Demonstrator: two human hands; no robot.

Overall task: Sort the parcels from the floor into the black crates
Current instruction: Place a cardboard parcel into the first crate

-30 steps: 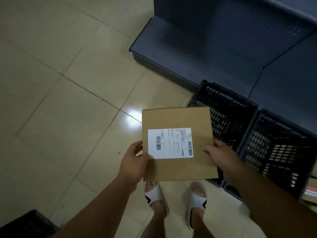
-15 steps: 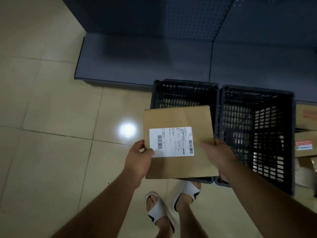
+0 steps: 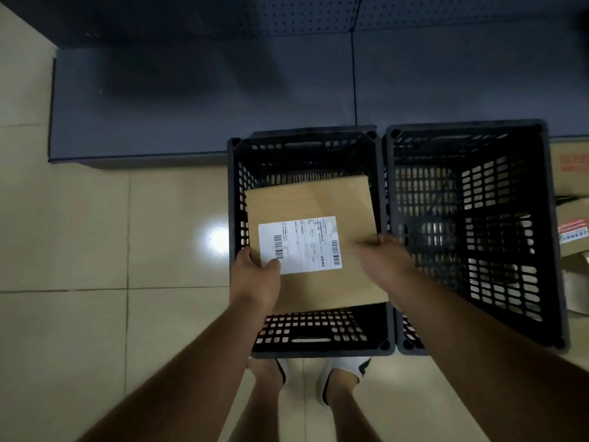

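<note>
the brown parcel (image 3: pixel 314 199) is held flat over the open top of the left black crate (image 3: pixel 236 199), white label (image 3: pixel 299 245) facing up. the left hand (image 3: pixel 256 277) grips the parcel's near left edge, thumb on the label corner. the right hand (image 3: pixel 381 260) holds its right edge, fingers curled around that side. just beside the left crate, touching it on its right, stands the second black crate (image 3: pixel 551 218). past that one, further from the left crate, lie cardboard boxes (image 3: pixel 572 231) on the floor. behind the left crate runs a dark shelf base (image 3: pixel 191 100). near the crate's front wall, two feet in white slippers (image 3: pixel 344 366) stand on the pale tiled floor (image 3: pixel 79 250).
</note>
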